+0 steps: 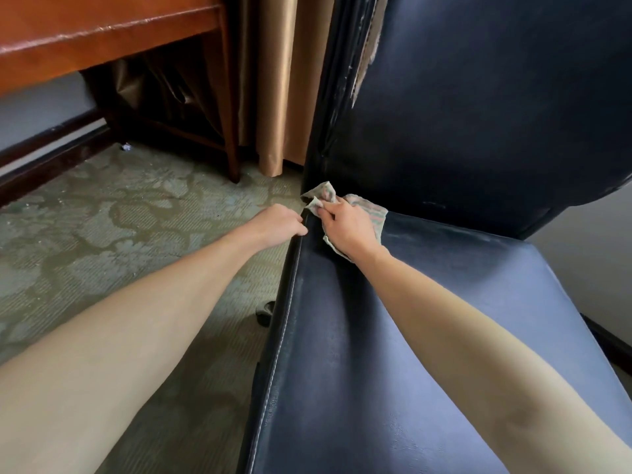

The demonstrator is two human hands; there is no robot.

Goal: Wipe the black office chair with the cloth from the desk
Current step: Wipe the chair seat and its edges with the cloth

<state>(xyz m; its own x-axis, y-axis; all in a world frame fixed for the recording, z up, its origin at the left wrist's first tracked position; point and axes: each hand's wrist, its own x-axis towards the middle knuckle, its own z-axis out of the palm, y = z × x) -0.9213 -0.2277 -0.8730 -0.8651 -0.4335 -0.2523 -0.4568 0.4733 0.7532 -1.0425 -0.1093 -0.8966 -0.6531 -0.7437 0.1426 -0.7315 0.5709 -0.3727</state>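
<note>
A black office chair (393, 336) fills the right half of the view, from 12 o'clock round to 6 o'clock. Its padded seat runs from the bottom edge up toward the centre, with pale stitching along its left edge. Its backrest (478, 114) rises at 1 o'clock, and the covering along the backrest's left edge is cracked and peeling near the top.

A patterned grey-green carpet (102, 234) covers the floor from 9 o'clock down to 7 o'clock. A reddish wooden desk (102, 32) stands at 10 to 11 o'clock, one leg reaching the carpet. A tan curtain (273, 80) hangs to the floor at 12 o'clock, between the desk and the chair.

Two bare forearms reach in from the bottom corners toward the centre. The left hand (277, 224), just left of centre, has its fingers curled against the seat's left edge at the rear corner. The right hand (345, 227), just beside it at the centre, rests on the back of the seat with its fingers curled round the cloth.

The cloth (367, 206), pale with faint stripes, lies bunched under that hand where seat meets backrest, its corners poking out toward 12 o'clock.

A dark caster (265, 313) shows under the seat's left edge at 7 o'clock. A small pale scrap (126, 147) lies on the carpet at 10 o'clock, near the desk.
</note>
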